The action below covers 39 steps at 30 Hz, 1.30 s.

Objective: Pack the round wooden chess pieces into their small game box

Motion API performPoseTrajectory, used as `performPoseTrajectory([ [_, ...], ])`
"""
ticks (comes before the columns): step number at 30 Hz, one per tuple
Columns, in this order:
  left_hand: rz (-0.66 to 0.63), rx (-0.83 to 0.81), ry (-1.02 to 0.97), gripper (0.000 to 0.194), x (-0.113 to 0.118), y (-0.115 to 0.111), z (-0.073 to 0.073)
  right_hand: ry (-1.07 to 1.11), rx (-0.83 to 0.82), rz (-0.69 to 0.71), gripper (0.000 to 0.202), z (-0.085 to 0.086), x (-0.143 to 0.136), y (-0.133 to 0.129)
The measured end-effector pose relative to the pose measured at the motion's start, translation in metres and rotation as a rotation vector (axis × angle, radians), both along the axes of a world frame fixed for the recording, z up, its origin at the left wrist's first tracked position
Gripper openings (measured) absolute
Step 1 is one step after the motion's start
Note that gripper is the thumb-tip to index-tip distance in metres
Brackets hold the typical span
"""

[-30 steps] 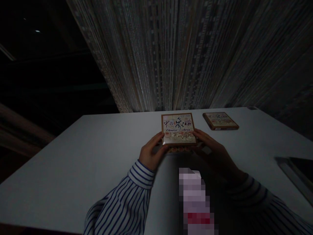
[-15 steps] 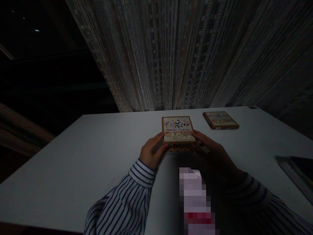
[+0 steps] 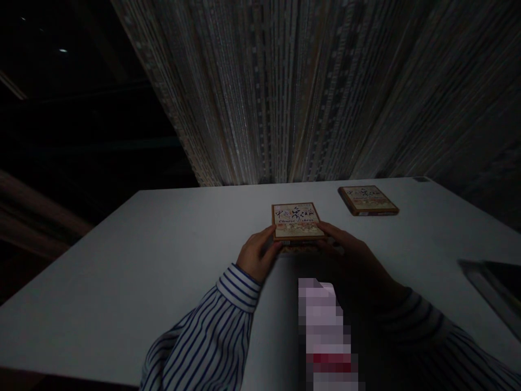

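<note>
A square lid printed "Chinese chess" (image 3: 299,221) lies between my two hands near the middle of the table. My left hand (image 3: 257,254) grips its left edge, fingers along the side and thumb at the near corner. My right hand (image 3: 353,251) holds the right edge the same way, mostly in shadow. Just under the lid's near edge shows a narrow strip of the box bottom (image 3: 299,250) with a patterned side; what is inside it is hidden. The lid sits low over this bottom part; whether it rests fully on it I cannot tell.
A second Chinese chess box (image 3: 368,200) lies closed at the back right of the white table (image 3: 163,271). A dark flat object (image 3: 496,282) lies at the right edge. Behind the table hangs a string curtain (image 3: 277,98). A blurred-out patch (image 3: 325,326) covers the near middle.
Both hands have lowered the lid and tilted it flatter. The row of round pieces that showed beneath its near edge is now mostly covered.
</note>
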<state>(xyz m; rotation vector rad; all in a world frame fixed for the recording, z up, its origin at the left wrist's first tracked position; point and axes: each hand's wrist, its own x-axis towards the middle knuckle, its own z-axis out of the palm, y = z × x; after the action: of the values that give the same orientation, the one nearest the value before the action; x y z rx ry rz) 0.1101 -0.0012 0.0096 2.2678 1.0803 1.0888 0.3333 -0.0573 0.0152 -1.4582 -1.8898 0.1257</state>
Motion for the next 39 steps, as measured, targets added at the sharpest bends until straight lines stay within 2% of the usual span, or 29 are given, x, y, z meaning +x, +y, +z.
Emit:
performPoseTrajectory([
  [6,-0.026,0.039,0.044,0.042,0.0017,-0.0018,-0.0004,0.010,-0.078,-0.041,0.042,0.0060,-0.0028,-0.0029],
  [22,0.001,0.053,0.125,0.040,0.0013,0.0000,-0.0031,-0.020,-0.132,-0.073,0.042,-0.0035,-0.0029,0.0020],
  [39,0.023,0.061,0.169,0.039,-0.0002,-0.0006,-0.0023,-0.029,-0.188,-0.061,0.043,0.0000,-0.0063,0.0008],
])
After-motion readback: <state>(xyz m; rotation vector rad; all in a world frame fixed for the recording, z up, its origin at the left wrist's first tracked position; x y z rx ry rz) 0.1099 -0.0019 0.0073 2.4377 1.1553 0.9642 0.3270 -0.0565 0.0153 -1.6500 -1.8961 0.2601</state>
